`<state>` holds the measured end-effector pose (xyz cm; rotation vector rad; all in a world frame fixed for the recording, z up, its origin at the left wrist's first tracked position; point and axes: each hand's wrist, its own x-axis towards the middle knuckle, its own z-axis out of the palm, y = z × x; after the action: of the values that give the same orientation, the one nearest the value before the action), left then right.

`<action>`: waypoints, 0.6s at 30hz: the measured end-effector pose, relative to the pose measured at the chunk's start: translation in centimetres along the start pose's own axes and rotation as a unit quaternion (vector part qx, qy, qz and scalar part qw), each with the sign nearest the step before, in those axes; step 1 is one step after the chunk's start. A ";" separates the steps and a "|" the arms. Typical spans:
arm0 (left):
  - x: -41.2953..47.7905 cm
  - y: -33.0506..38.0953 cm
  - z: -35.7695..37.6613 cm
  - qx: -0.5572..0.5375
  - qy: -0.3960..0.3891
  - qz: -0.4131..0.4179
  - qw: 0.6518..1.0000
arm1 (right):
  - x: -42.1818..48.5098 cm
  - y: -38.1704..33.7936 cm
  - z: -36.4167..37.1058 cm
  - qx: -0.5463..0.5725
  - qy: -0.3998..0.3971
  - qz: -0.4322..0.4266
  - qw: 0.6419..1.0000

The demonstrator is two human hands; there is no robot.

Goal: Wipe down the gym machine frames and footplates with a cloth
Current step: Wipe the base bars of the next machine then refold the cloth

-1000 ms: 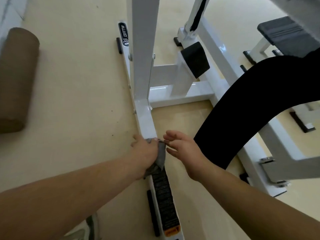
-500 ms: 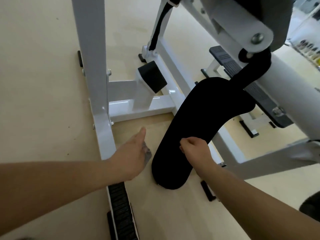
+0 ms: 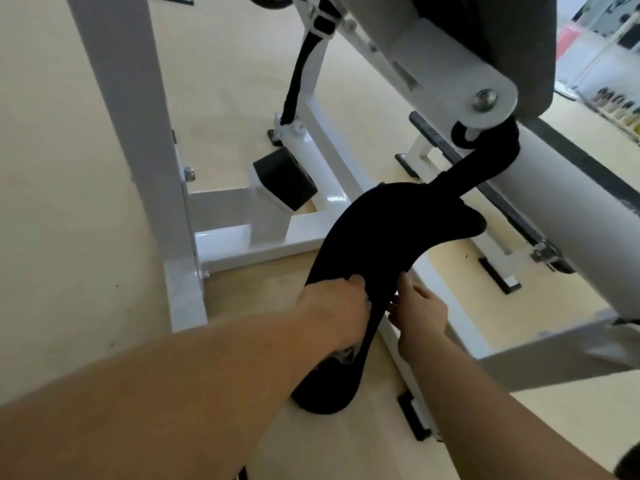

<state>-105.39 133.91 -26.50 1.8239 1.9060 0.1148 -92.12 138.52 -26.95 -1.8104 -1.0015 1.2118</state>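
— So, where are our arms?
— Both reach down-forward. Our left hand [image 3: 334, 308] grips the black curved padded belt [image 3: 398, 230], grey crumpled cloth [image 3: 344, 355] under its palm; our right hand [image 3: 420, 308] pinches the other edge.

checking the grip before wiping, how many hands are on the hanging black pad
2. The left hand grips the black pad at its left edge, with a bit of grey cloth showing under it. The right hand pinches the right edge, opposite.
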 end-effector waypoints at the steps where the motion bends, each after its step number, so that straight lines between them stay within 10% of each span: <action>1: 0.0 -0.3 1.6 -0.054 0.015 -0.010 0.998 | 0.5 -0.7 0.3 -0.007 -0.004 -0.005 1.000; 5: 1.1 -1.3 3.3 -0.173 0.085 -0.040 0.980 | 1.4 -3.6 2.3 0.010 -0.088 -0.024 0.996; 12: 4.4 -3.7 2.2 -0.063 0.128 0.035 0.989 | 2.5 -6.5 4.7 -0.146 -0.104 -0.124 0.976; 18: 7.6 -7.4 0.2 -0.143 0.129 0.045 0.980 | 2.9 -8.1 4.1 -0.367 -0.143 -0.250 0.885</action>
<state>-111.91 140.42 -31.78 1.7628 1.8593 0.6520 -96.88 145.22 -22.11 -1.7209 -2.1698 0.8257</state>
